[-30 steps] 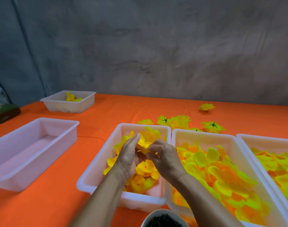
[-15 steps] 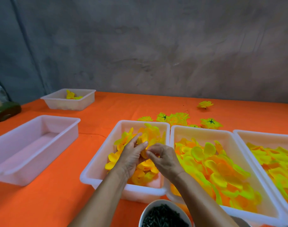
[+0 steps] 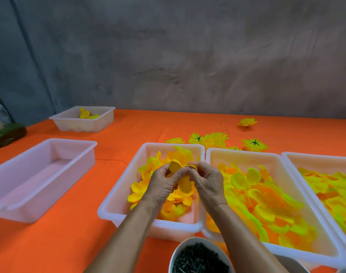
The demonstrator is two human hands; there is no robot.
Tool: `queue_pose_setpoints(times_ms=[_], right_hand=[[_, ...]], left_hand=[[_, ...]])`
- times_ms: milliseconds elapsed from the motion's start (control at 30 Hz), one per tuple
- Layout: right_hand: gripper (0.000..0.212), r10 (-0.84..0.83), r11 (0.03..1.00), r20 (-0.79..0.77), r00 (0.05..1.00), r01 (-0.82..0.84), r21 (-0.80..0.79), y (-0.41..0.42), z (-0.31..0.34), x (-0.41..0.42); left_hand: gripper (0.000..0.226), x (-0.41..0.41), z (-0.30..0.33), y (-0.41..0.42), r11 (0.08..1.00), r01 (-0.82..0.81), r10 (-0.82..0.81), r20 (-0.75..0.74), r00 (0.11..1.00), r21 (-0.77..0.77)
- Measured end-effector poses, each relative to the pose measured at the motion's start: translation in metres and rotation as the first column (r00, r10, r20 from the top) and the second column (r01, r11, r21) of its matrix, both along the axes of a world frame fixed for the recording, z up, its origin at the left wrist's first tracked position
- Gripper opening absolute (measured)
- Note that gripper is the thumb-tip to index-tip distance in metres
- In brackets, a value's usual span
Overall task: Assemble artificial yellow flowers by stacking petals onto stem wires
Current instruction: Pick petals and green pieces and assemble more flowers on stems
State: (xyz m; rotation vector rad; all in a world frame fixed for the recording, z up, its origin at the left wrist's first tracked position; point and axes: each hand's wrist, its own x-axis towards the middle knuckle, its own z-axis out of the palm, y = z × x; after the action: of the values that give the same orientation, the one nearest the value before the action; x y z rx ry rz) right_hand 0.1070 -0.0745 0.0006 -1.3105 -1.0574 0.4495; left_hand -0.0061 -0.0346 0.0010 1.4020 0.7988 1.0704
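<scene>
Both hands meet above a white tray of small yellow petals. My left hand and my right hand pinch one yellow petal piece between their fingertips, its lobes sticking up and hanging below the fingers. Any stem wire between the fingers is hidden. A white bowl of dark stem pieces sits at the bottom edge, close to my forearms. Finished yellow flowers lie on the orange cloth behind the trays.
A tray of larger yellow-orange petals sits right of the first one, another petal tray at the far right. An empty white tray stands left, a small tray at the back left. A grey wall closes the rear.
Both hands rose slightly out of the petal tray, bringing one petal piece up between the fingertips. The view has tilted down, showing more of the bowl.
</scene>
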Motion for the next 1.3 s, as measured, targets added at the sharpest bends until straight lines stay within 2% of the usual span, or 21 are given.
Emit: queue_pose_setpoints(times_ms=[100, 167, 267, 333, 433, 533, 633, 700, 767, 833, 900, 967, 1033, 1100, 1167, 1233, 1300], right_hand=[[0.011, 0.004, 0.999, -0.035, 0.999, -0.006, -0.043, -0.002, 0.005, 0.0], [0.016, 0.088, 0.991, -0.068, 0.994, -0.094, -0.091, -0.003, 0.01, 0.005], [0.013, 0.2, 0.962, -0.254, 0.946, -0.238, -0.131, -0.007, 0.015, 0.012], [0.01, 0.17, 0.966, -0.3, 0.939, -0.219, -0.137, -0.009, 0.015, 0.013], [0.013, 0.125, 0.975, -0.294, 0.948, -0.172, -0.141, -0.009, 0.015, 0.011], [0.011, 0.081, 0.976, -0.346, 0.935, -0.144, -0.161, -0.008, 0.016, 0.009], [0.019, 0.08, 0.977, -0.461, 0.884, -0.16, -0.139, -0.009, 0.018, 0.005], [0.022, 0.105, 0.975, -0.485, 0.868, -0.185, -0.121, -0.012, 0.021, -0.001], [0.016, 0.115, 0.974, -0.431, 0.895, -0.186, -0.126, -0.017, 0.024, -0.005], [0.008, 0.143, 0.964, -0.368, 0.919, -0.213, -0.159, -0.021, 0.027, -0.006], [0.015, 0.175, 0.94, -0.326, 0.929, -0.256, -0.225, -0.024, 0.031, -0.006], [0.016, 0.158, 0.931, -0.382, 0.911, -0.266, -0.248, -0.025, 0.033, -0.005], [0.014, 0.119, 0.934, -0.485, 0.866, -0.263, -0.241, -0.025, 0.036, -0.002], [0.014, 0.097, 0.936, -0.524, 0.846, -0.257, -0.242, -0.026, 0.037, 0.002], [0.015, 0.08, 0.939, -0.521, 0.85, -0.239, -0.246, -0.028, 0.036, 0.004], [0.013, 0.045, 0.948, -0.486, 0.873, -0.192, -0.255, -0.028, 0.035, 0.004], [0.014, 0.021, 0.954, -0.401, 0.916, -0.139, -0.267, -0.028, 0.034, 0.003]], left_hand=[[0.01, -0.001, 0.001, 0.002, 1.0, 0.01, -0.008, 0.056, 0.998, -0.028], [0.014, -0.004, 0.003, 0.002, 0.993, 0.06, -0.051, 0.084, 0.995, -0.106], [0.024, -0.007, 0.005, 0.0, 0.987, 0.087, -0.081, 0.044, 0.996, -0.138], [0.032, -0.006, 0.005, -0.003, 0.99, 0.094, -0.094, 0.008, 0.996, -0.107], [0.04, -0.005, 0.006, -0.004, 0.984, 0.125, -0.12, 0.051, 0.992, -0.125], [0.037, -0.008, 0.007, -0.003, 0.967, 0.208, -0.191, 0.117, 0.974, -0.147], [0.027, -0.008, 0.007, -0.004, 0.953, 0.255, -0.215, 0.229, 0.949, -0.164], [0.026, -0.006, 0.003, -0.005, 0.979, 0.154, -0.13, 0.171, 0.977, -0.136], [0.033, -0.005, 0.0, -0.008, 0.998, 0.043, -0.041, 0.064, 0.997, -0.044], [0.035, -0.006, 0.0, -0.011, 0.999, -0.005, 0.005, 0.002, 1.0, 0.038], [0.029, -0.009, 0.003, -0.011, 0.995, -0.014, 0.019, -0.052, 0.998, 0.101], [0.024, -0.011, 0.004, -0.009, 0.991, -0.022, 0.033, -0.089, 0.996, 0.129], [0.022, -0.014, 0.005, -0.008, 0.994, -0.052, 0.058, -0.055, 0.997, 0.094], [0.018, -0.018, 0.004, -0.007, 0.993, -0.109, 0.109, -0.017, 0.994, 0.044], [0.019, -0.021, -0.001, -0.002, 0.969, -0.241, 0.244, -0.064, 0.968, 0.048], [0.019, -0.022, -0.005, 0.001, 0.915, -0.392, 0.404, -0.202, 0.892, 0.097], [0.02, -0.021, -0.007, 0.003, 0.908, -0.412, 0.414, -0.324, 0.851, 0.08]])
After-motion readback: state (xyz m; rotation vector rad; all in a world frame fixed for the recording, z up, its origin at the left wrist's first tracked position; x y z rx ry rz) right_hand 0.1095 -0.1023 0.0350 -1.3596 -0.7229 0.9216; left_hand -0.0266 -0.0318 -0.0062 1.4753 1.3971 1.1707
